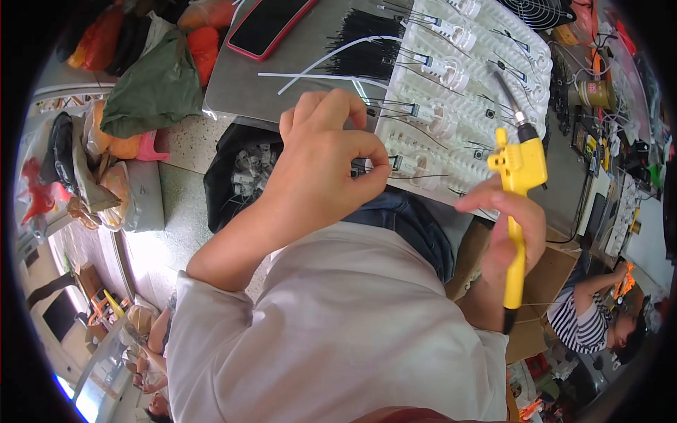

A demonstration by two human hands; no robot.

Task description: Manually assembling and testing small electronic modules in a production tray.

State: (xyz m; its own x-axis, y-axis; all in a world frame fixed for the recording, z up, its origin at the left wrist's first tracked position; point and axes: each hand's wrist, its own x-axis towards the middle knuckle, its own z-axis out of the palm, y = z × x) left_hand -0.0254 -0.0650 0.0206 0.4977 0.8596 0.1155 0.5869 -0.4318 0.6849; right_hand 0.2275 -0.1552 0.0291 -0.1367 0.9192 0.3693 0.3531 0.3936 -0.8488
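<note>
My left hand [321, 151] is closed, thumb and forefinger meeting in a pinch at the near left edge of the white tray [469, 99]. What sits between those fingertips is mostly hidden; a small dark piece shows inside the loop of the fingers. My right hand [518, 225] is wrapped round a yellow soldering iron [518, 176], its metal tip pointing up and away over the tray's right part. Rows of white plastic housings fill the tray, and small circuit boards [423, 60] with thin black wires lie on them.
Left of the tray lie a bundle of black wires [363, 42], white tubes [317, 76] and a red-rimmed phone [271, 25]. A black bag of clear parts [254, 173] hangs below the table edge. Solder spool [596, 94] and cables stand right. A person in stripes [582, 314] works nearby.
</note>
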